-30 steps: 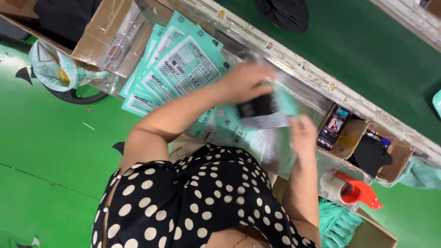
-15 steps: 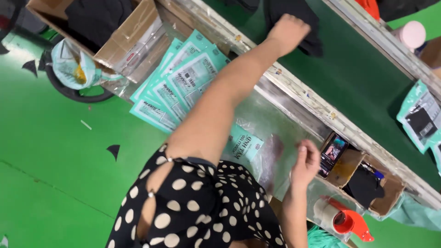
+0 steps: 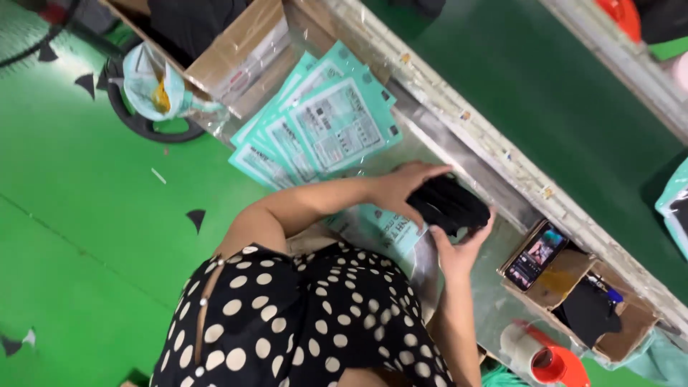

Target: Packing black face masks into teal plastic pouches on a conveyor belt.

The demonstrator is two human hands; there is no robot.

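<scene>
Both hands close on the black folded garment (image 3: 450,206): right hand (image 3: 459,247) cupping beneath, left hand (image 3: 405,188) pressing on top. Best keep it squared over the teal bag (image 3: 383,229) just below; phone (image 3: 537,254) sits beyond on the bench (image 3: 494,287).

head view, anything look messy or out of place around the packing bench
Nothing looks spilled or damaged. Both hands, left hand and right hand, hold a folded black garment over the bench. The teal mailer bags lie fanned and askew, not squared. A phone rests propped in a cardboard box.
</scene>
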